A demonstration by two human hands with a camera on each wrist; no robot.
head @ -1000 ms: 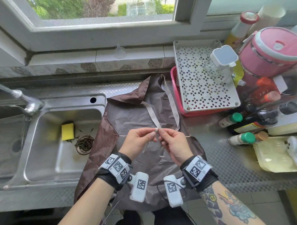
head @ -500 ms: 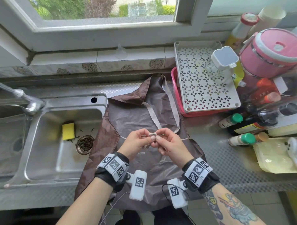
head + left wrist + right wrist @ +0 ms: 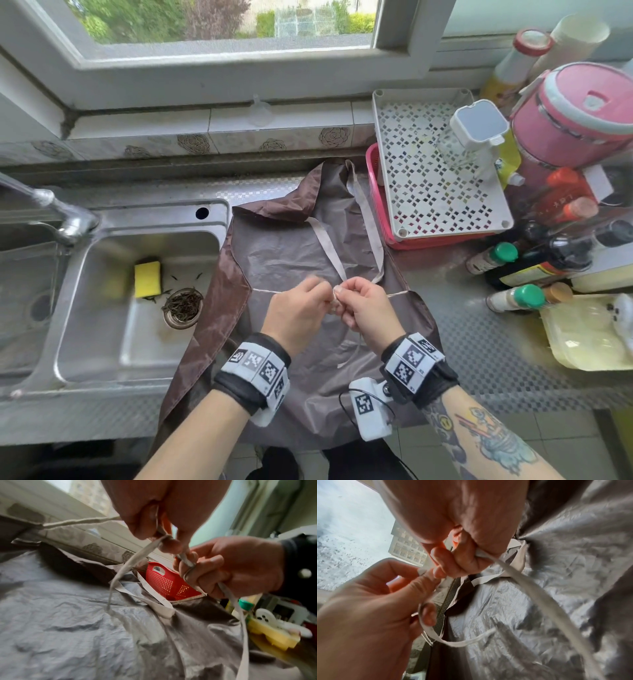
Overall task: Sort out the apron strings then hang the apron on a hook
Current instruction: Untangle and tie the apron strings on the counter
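A brown apron (image 3: 294, 260) lies flat on the steel counter, its bib toward the window. Its pale grey strings (image 3: 329, 250) run from the bib down to my hands, which meet above the apron's middle. My left hand (image 3: 327, 298) and right hand (image 3: 342, 295) both pinch the strings, fingertips touching. A thin waist cord (image 3: 265, 291) stretches taut to each side. In the left wrist view the tape (image 3: 137, 557) hangs from my left fingertips and wraps one finger of the right hand (image 3: 231, 568). In the right wrist view a loop (image 3: 436, 634) circles a finger of the left hand (image 3: 368, 608). A clear hook (image 3: 259, 111) sits on the tile wall.
A steel sink (image 3: 102, 342) with a yellow sponge (image 3: 147, 283) lies left of the apron. A white perforated tray on a red basket (image 3: 376, 205) touches the apron's right edge. Bottles (image 3: 493, 257), a pink cooker (image 3: 579, 113) and a yellow tray (image 3: 582, 342) crowd the right.
My hands have drawn together until the fingertips touch, and the fingers have worked the tape into a loop. The apron itself has not shifted.
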